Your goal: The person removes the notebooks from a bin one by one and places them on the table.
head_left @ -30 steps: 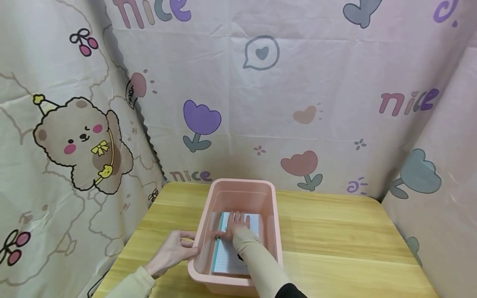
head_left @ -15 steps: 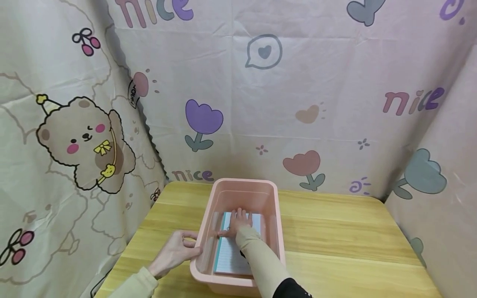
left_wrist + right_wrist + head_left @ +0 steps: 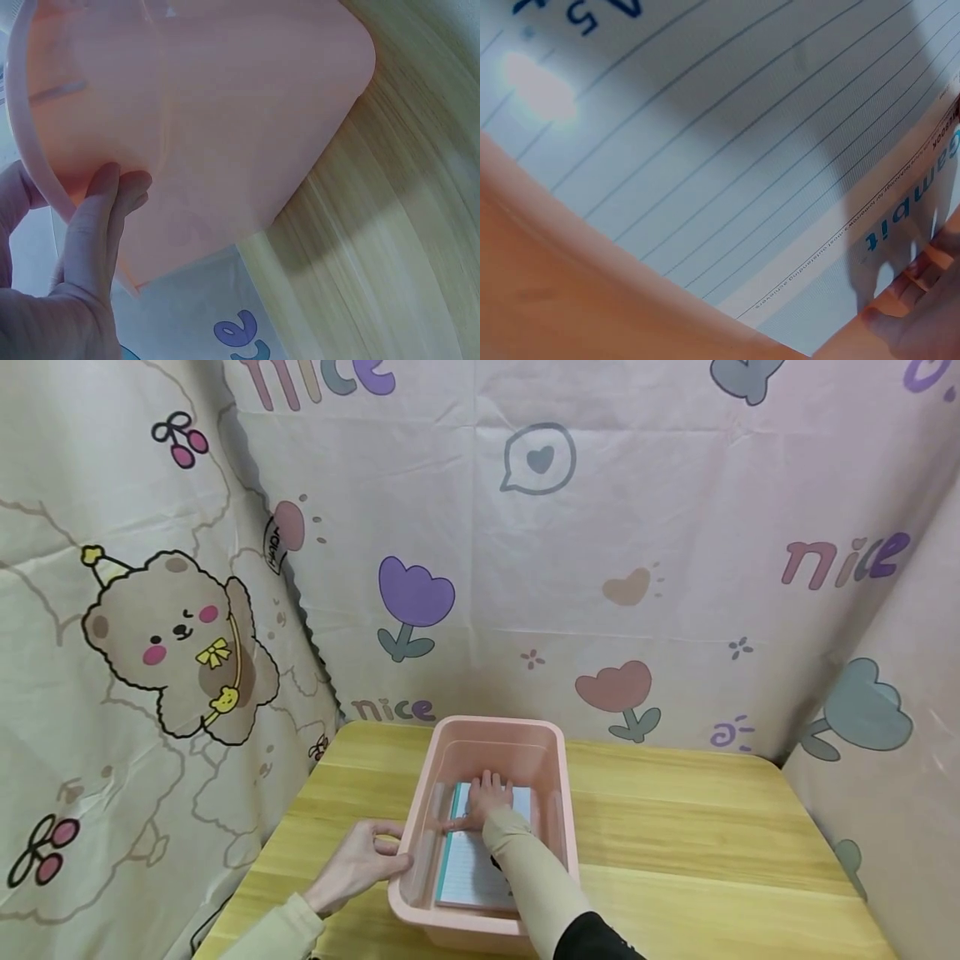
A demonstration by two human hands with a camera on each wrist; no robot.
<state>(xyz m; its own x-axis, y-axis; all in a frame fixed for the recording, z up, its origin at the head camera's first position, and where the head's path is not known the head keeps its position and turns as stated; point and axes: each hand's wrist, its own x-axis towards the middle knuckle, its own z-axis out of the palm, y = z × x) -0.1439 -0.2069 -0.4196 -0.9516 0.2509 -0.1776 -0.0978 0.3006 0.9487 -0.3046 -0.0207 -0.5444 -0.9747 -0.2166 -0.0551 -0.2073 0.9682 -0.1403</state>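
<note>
The left grip (image 3: 357,863) pinches while the right grip (image 3: 488,795) lies spread.

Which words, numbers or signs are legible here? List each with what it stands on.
"Gambit": lined notebook
"5": lined notebook, beside a cropped letter
"BOOK": lined notebook, preceding letters unclear
"for tomorrow's most outstanding achievers": lined notebook; line's start blurred
"nice": back curtain, three times in head view, topmost cropped
Small banner print, left corner: too small to read

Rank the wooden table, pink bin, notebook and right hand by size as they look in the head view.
1. Wooden table
2. Pink bin
3. Notebook, partly covered
4. Right hand
</note>
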